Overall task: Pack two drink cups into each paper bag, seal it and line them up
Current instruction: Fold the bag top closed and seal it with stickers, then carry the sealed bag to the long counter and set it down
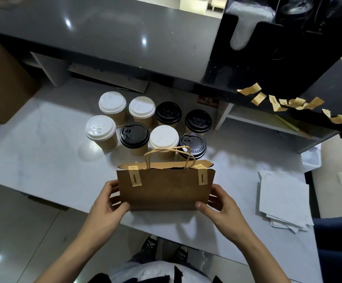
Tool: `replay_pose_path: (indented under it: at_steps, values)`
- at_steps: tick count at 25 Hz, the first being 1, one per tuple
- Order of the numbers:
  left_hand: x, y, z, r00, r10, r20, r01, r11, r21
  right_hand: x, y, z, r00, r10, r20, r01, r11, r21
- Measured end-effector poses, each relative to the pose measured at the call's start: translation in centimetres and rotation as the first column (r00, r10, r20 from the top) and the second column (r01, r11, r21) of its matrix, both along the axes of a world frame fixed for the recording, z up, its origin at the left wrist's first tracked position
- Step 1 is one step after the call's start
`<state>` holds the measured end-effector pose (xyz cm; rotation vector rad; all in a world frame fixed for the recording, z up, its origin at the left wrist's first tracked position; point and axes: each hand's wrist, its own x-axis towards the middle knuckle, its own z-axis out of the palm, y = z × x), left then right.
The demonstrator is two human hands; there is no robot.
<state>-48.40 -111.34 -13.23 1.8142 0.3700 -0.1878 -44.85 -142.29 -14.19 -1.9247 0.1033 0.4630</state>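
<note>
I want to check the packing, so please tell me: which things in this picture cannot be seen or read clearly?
- Inside of the paper bag, head view: its taped top and brown walls hide whether cups are in it.
- Print on the tape strips: too small to read surely.
- Fingers of the left hand and right hand: partly behind the bag's sides.
- Black-lidded cup: body hidden by the bag.

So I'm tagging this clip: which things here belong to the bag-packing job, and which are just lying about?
Job:
paper bag, gripped by left hand and right hand
two tape strips on the bag
eight lidded cups
spare tape pieces on the shelf edge

Lying about:
white papers
cardboard box
black machine
</note>
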Motion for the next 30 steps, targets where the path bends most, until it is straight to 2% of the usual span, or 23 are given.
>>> replay_pose_path:
  at_steps: [10,17,23,30]
  values:
    - [-0.8,1.1,-0.3,0.997,0.018,0.069,-0.015,0.999,-0.047,-1.3,1.8,0.4,0.983,-0.138,0.119,0.132,0.989,0.06]
    - [-2.1,1.9,0.3,0.99,0.044,0.131,-0.04,0.999,-0.033,-3.3,3.7,1.2,0.954,-0.095,0.284,0.09,0.995,0.03]
    - [-4.1,2.1,2.0,0.971,0.137,0.193,-0.125,0.989,-0.075,-3.1,4.9,1.9,0.942,-0.098,0.322,0.078,0.994,0.074]
    - [-6.6,1.1,4.8,0.935,0.283,0.213,-0.255,0.956,-0.148,-1.5,6.4,3.2,0.934,0.015,0.356,-0.066,0.989,0.131]
